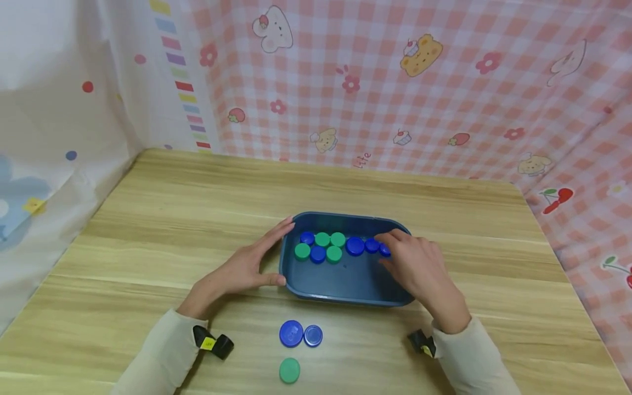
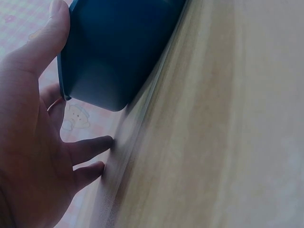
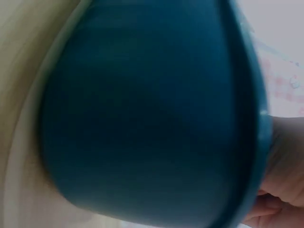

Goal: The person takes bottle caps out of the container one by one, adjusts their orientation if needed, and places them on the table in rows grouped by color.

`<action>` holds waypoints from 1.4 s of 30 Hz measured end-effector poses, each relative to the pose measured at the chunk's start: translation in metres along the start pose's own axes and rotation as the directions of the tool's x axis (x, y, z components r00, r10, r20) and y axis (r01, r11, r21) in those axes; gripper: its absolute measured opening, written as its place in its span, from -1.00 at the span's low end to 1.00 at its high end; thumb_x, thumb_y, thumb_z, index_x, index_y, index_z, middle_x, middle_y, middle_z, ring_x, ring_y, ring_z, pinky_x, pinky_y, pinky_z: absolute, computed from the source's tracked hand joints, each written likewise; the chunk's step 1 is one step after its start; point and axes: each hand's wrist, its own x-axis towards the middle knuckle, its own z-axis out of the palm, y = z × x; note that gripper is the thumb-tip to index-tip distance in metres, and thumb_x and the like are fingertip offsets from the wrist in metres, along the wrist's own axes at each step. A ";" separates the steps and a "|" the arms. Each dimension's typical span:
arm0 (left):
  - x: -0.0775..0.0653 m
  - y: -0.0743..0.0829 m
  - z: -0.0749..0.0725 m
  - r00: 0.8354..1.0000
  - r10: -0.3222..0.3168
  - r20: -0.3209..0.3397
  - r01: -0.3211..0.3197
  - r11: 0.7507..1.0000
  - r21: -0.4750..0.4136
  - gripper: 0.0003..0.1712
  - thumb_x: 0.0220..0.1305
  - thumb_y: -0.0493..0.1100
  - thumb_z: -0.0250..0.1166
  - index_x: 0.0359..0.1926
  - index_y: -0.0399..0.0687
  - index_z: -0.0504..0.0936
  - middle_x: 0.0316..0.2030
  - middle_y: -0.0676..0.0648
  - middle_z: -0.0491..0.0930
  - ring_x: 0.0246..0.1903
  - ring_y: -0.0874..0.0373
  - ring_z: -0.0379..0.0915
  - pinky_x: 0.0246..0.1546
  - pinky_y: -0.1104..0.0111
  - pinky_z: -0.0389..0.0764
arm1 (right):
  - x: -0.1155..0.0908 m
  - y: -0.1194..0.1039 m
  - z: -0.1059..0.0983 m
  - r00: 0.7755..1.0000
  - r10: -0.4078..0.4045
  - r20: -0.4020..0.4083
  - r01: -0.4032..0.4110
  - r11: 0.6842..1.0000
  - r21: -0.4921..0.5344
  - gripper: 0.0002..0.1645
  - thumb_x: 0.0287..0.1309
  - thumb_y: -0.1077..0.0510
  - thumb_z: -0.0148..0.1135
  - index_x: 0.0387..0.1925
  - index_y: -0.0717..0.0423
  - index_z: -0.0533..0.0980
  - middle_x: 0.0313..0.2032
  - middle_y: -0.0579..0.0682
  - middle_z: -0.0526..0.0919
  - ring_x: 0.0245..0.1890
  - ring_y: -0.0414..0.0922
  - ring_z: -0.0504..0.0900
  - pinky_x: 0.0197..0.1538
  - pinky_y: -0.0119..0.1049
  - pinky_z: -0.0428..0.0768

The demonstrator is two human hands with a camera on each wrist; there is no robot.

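Head view: left grip (image 1: pixel 242 269) spread wide against the tray (image 1: pixel 336 282); right grip (image 1: pixel 421 264) at a blue cap (image 1: pixel 384 250) inside, whether pinching it I cannot tell. I'd worry that a sideways nudge could knock the next cap (image 1: pixel 371 245) askew.

Head view: from above, facing forward and down, widest; takes in tray (image 1: pixel 345 284), left hand (image 1: pixel 240 270), right hand (image 1: pixel 421 266), wooden table (image 1: pixel 494 241), patterned cloth (image 1: pixel 316 82) behind. Left wrist view: low, close, turned sideways, facing tray's outside. Right wrist view: nearest, sideways, blurred, tray's outside filling most. Head and left wrist views share left hand and tray.
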 end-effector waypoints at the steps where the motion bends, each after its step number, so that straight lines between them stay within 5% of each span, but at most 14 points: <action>1: 0.000 0.000 0.000 1.000 0.000 0.000 0.000 1.000 -0.001 0.15 0.06 0.09 0.45 0.51 0.27 -0.10 0.48 0.26 -0.25 0.43 0.06 -0.13 0.24 -0.09 0.21 | 0.001 0.000 0.002 1.000 0.009 0.006 -0.009 1.000 -0.010 -0.52 -0.12 0.11 0.55 -0.09 0.10 0.64 -0.25 0.02 0.67 -0.56 -0.06 0.58 -0.65 -0.30 0.43; 9: -0.002 -0.001 0.002 1.000 -0.019 0.004 0.019 1.000 -0.003 0.15 0.06 0.10 0.45 0.51 0.31 -0.11 0.48 0.29 -0.26 0.43 0.07 -0.14 0.24 -0.09 0.20 | 0.004 0.005 0.013 0.996 0.042 0.085 -0.038 0.998 -0.052 -0.52 -0.11 0.09 0.54 -0.08 0.10 0.64 -0.32 0.03 0.66 -0.54 0.02 0.59 -0.64 -0.20 0.46; 19: 0.000 0.003 0.002 1.000 -0.018 0.008 0.018 1.000 0.004 0.14 0.06 0.13 0.44 0.51 0.25 -0.09 0.48 0.27 -0.25 0.42 0.03 -0.11 0.23 -0.08 0.23 | 0.005 0.009 0.022 0.994 0.074 0.077 -0.065 0.991 -0.115 -0.60 -0.10 0.22 0.50 -0.13 0.12 0.65 -0.36 0.05 0.63 -0.56 0.07 0.56 -0.64 -0.09 0.48; 25: 0.002 0.003 0.000 0.999 -0.030 0.011 0.030 0.999 0.015 0.15 0.05 0.11 0.46 0.51 0.22 -0.08 0.48 0.27 -0.25 0.42 0.00 -0.09 0.22 -0.09 0.24 | 0.005 0.007 0.027 0.995 0.100 0.028 -0.094 0.981 -0.172 -0.94 -0.01 0.35 0.31 -0.46 0.17 0.60 -0.54 0.05 0.54 -0.68 0.09 0.48 -0.70 -0.02 0.44; 30: 0.002 0.002 0.000 0.999 -0.031 0.010 0.031 0.999 0.015 0.16 0.04 0.11 0.46 0.51 0.22 -0.09 0.48 0.28 -0.26 0.42 0.00 -0.09 0.22 -0.09 0.24 | 0.004 0.005 0.032 0.995 0.095 0.009 -0.091 0.971 -0.222 -0.78 0.03 0.43 0.17 -0.64 0.16 0.53 -0.64 0.04 0.47 -0.75 0.06 0.43 -0.75 -0.02 0.40; 36: 0.001 0.000 -0.001 1.000 -0.024 0.011 0.024 1.000 0.015 0.15 0.05 0.12 0.45 0.51 0.22 -0.09 0.48 0.29 -0.27 0.42 0.03 -0.12 0.23 -0.08 0.22 | 0.006 0.003 0.031 0.996 0.083 0.013 -0.078 0.972 -0.224 -0.75 -0.01 0.43 0.20 -0.69 0.14 0.49 -0.69 0.04 0.48 -0.77 0.03 0.40 -0.77 -0.05 0.37; 42: 0.000 0.000 -0.001 1.000 -0.022 0.009 0.022 1.000 0.015 0.15 0.06 0.11 0.45 0.51 0.21 -0.09 0.48 0.28 -0.26 0.42 0.02 -0.12 0.23 -0.08 0.22 | 0.007 0.003 0.026 0.995 0.082 0.062 -0.069 0.980 -0.188 -0.76 -0.14 0.30 0.43 -0.67 0.12 0.49 -0.68 0.08 0.54 -0.76 0.04 0.44 -0.77 -0.04 0.39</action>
